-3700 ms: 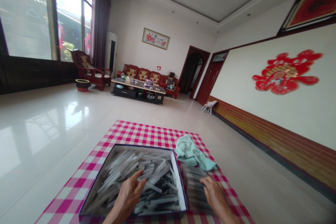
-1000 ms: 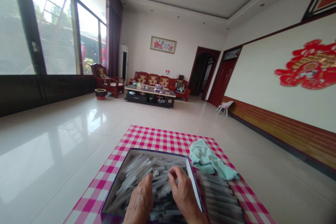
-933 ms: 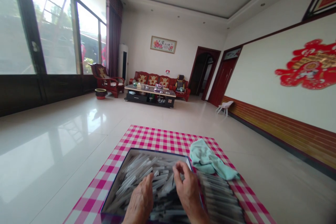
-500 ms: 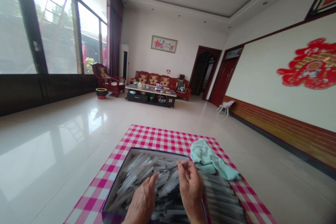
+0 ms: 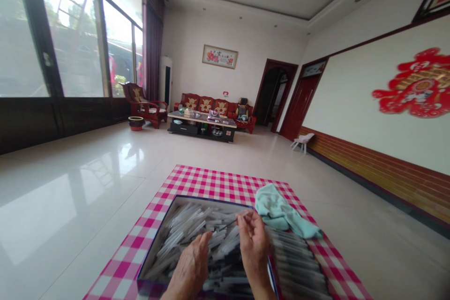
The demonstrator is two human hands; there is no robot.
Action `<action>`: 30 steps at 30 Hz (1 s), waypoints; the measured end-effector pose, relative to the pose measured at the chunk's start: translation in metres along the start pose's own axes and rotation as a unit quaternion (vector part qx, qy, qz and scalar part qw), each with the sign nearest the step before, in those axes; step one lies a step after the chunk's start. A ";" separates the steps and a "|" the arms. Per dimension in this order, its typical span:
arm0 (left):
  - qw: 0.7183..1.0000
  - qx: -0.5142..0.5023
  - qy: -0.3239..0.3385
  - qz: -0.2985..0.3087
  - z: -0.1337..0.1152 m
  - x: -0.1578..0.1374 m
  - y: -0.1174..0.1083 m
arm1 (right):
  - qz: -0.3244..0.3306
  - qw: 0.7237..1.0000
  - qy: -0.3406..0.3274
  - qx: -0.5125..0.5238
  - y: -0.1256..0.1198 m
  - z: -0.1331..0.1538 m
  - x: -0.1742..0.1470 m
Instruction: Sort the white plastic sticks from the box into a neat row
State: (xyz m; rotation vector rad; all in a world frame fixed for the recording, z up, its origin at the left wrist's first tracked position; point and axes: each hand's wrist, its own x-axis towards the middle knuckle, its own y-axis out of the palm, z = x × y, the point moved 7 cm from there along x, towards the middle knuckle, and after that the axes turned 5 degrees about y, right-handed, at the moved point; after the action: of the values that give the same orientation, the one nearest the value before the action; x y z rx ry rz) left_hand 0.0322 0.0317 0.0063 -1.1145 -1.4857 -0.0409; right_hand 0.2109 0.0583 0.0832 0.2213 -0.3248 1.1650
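Observation:
My right hand (image 5: 256, 243) is closed in a pinch on one end of a thin dark rod (image 5: 230, 223). The rod slants down toward the fingertips of my left hand (image 5: 191, 263), whose fingers are pressed together. What sits in the left fingers is too small to make out. Beneath both hands is a shallow dark blue box (image 5: 215, 200), heaped with translucent plastic tubes (image 5: 181, 230). Darker pieces lie in its near part, partly hidden by my hands. Right of the box, similar tubes with dark ends (image 5: 298, 262) lie side by side in a row, somewhat blurred.
A pink and white checked cloth (image 5: 197, 176) covers the table. A crumpled mint-green cloth (image 5: 281, 213) lies beyond the row of tubes. Across the tiled floor stand a low table (image 5: 190, 126), a wooden sofa (image 5: 206, 101) and a small pale chair (image 5: 302, 140).
The view has shifted very slightly. Both hands keep almost the same place over the box, with the thin dark rod still in the right fingers.

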 end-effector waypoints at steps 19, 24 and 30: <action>0.980 -0.114 -0.084 0.137 -0.008 0.032 -0.011 | 0.097 0.988 -0.026 -0.120 0.028 -0.029 -0.017; 0.978 -0.118 -0.110 0.129 -0.001 0.029 -0.010 | 0.151 0.974 -0.080 -0.151 0.040 -0.018 -0.028; 0.976 -0.105 -0.142 0.127 0.007 0.026 -0.008 | 0.213 0.959 -0.081 -0.167 0.048 -0.017 -0.034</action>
State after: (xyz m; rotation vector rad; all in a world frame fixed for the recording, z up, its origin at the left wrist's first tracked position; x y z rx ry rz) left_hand 0.0260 0.0471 0.0289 -1.5267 -1.6029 0.1475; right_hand 0.1564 0.0531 0.0554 -0.0570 -0.7340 1.4957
